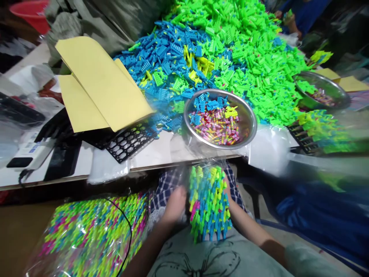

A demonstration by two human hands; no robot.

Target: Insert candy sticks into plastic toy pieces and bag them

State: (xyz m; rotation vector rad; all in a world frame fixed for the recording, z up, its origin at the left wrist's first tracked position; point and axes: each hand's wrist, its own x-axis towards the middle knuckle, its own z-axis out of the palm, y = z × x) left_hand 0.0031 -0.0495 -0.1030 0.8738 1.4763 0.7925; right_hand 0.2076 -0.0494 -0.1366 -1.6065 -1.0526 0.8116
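A block of small plastic toy pieces [209, 204] in green, yellow, blue and pink stands in rows over my lap, with clear plastic bag film [201, 169] around its upper part. My right hand [227, 186] is closed against the block's right side, its fingers partly hidden behind it. To the left, my left hand [177, 200] is curled and blurred at the edge of the film, which it seems to pinch. Just beyond the block, a steel bowl [252, 130] on the table holds small pink, red and yellow pieces with several blue ones.
Blue pieces [161, 50] and green pieces [253, 50] are heaped across the table [170, 148]. Yellow cards [100, 84] lie over a black grid tray [129, 144]. Filled clear bags [95, 231] sit lower left. A co-worker's blue clothing [325, 215] is at right.
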